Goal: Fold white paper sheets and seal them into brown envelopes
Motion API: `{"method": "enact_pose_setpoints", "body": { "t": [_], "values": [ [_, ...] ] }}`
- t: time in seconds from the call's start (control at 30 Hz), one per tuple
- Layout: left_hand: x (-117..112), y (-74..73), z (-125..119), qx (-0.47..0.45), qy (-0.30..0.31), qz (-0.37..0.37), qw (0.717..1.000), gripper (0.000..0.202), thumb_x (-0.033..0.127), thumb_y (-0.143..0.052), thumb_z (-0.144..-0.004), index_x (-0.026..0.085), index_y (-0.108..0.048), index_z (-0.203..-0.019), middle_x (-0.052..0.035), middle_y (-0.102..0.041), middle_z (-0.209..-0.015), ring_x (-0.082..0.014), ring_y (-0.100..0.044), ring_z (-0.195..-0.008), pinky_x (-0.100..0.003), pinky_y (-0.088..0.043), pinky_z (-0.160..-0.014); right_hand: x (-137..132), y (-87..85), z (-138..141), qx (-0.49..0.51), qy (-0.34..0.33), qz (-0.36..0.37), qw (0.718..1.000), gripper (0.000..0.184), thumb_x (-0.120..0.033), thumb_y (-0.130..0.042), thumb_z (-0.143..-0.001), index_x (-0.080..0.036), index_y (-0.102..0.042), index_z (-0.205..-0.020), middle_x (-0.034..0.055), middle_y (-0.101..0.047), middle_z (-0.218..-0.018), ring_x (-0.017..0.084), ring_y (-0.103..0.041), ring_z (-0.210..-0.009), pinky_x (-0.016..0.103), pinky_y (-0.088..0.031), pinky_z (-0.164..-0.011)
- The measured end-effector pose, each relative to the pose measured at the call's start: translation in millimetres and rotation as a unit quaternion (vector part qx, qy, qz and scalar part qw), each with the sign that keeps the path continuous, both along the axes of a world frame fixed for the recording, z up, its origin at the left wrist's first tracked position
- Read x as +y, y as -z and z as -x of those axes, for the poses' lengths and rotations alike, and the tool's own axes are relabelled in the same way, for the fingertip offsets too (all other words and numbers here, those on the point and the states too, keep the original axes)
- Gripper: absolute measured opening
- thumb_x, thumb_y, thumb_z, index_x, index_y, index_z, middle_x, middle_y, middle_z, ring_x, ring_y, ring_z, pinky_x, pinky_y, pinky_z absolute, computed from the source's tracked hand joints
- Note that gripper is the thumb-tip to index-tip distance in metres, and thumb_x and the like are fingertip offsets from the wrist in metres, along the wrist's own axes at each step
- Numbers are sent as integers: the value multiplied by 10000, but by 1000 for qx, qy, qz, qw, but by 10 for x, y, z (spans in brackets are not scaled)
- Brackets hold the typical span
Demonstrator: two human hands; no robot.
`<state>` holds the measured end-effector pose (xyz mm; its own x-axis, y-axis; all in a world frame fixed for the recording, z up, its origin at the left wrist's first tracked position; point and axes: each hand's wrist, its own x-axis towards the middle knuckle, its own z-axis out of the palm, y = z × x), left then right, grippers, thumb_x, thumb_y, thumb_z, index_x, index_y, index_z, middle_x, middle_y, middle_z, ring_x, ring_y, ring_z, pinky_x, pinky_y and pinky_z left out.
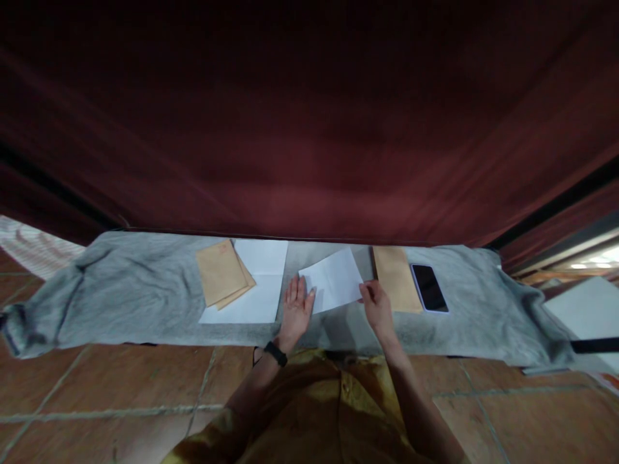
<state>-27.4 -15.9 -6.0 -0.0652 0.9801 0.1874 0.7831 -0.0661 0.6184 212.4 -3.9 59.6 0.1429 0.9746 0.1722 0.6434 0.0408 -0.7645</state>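
Observation:
A folded white sheet of paper (333, 278) lies on the grey cloth (120, 290) right in front of me. My left hand (296, 305) rests flat on its left edge, fingers stretched out. My right hand (375, 303) pinches the sheet's right edge between thumb and fingers. A brown envelope (395, 277) lies just right of that hand, touching a black phone (429, 287). To the left, two brown envelopes (221, 272) sit on top of a stack of white sheets (258, 283).
A dark red curtain (309, 129) hangs behind the cloth. Terracotta floor tiles (120, 399) lie in front. A white board (587, 309) with a black strip sits at the far right. I wear a black wristband (275, 353) on the left wrist.

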Motion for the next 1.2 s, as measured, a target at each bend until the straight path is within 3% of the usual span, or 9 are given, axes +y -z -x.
{"method": "enact_pose_setpoints", "body": {
  "t": [0.1,0.2,0.37,0.5,0.6,0.67,0.77,0.97,1.2],
  "values": [
    [-2,-84,-87,-176,-19,-9,984,609,539,-335,-1055,263,-331,-1598,-66,-219,-1710,-258,-177,-1581,-534,-196,-1285,-51,-378,-11,-4,-20,-137,990,308,-468,-447,-1037,-215,-622,-1019,67,-765,-921,203,-738,-781,301,-579,-694],
    [13,-161,-116,-323,-51,-13,945,600,587,-330,-1046,264,-444,-1538,-63,-388,-1644,-237,-304,-1543,-471,-240,-1282,-174,-515,22,-67,-115,-216,967,208,-359,-472,-1048,-231,-636,-1047,94,-748,-1169,206,-731,-1014,335,-589,-872],
    [-22,-146,57,-456,-123,-9,882,656,647,-277,-1036,216,-524,-1464,-117,-582,-1484,-258,-536,-1388,-468,-427,-1179,-379,-2,-11,-188,-245,-205,929,228,-145,-452,-1026,-228,-661,-1061,85,-744,-1180,210,-711,-1087,377,-587,-977],
    [-64,-107,200,-300,-100,-50,947,532,575,-386,-1040,248,-568,-1419,-85,-483,-1576,-247,-414,-1481,-482,-305,-1255,-583,489,-183,-225,-270,-156,923,264,-79,-468,-985,-221,-662,-1096,99,-743,-1174,225,-721,-1055,401,-611,-955],
    [-3,-138,89,-138,88,-38,986,470,488,-487,-1024,271,-564,-1433,-64,-395,-1639,-240,-346,-1522,-469,-303,-1259,-713,634,-270,-222,-290,-130,922,350,-70,-463,-966,-211,-630,-1239,117,-700,-1286,239,-672,-1186,437,-576,-1038],
    [74,-162,-116,-37,229,-20,973,452,440,-475,-1034,265,-564,-1440,-66,-384,-1646,-228,-324,-1534,-451,-317,-1252,-746,660,-283,-219,-286,-123,925,443,-83,-452,-956,-188,-563,-1372,136,-641,-1390,253,-598,-1306,481,-532,-1102],
    [194,-154,-510,92,342,-5,935,455,401,-392,-1067,273,-514,-1486,-37,-395,-1640,-195,-279,-1552,-442,-231,-1282,-731,682,-266,-227,-279,-115,926,555,-108,-446,-939,-149,-467,-1492,153,-575,-1478,264,-511,-1404,536,-449,-1178],
    [448,-24,-843,148,352,0,924,543,464,-369,-1065,218,-437,-1545,-60,-384,-1640,-217,-289,-1549,-453,-155,-1289,-711,766,-268,-245,-286,-94,922,572,-148,-471,-948,-190,-471,-1518,120,-546,-1524,264,-478,-1439,537,-403,-1211],
    [711,79,-313,112,302,6,947,546,496,-376,-1052,268,-443,-1544,-36,-367,-1650,-201,-274,-1554,-442,-156,-1291,-715,775,-301,-231,-291,-96,923,556,-168,-453,-981,-203,-447,-1537,106,-497,-1568,253,-451,-1461,532,-372,-1229]
  ]
}}
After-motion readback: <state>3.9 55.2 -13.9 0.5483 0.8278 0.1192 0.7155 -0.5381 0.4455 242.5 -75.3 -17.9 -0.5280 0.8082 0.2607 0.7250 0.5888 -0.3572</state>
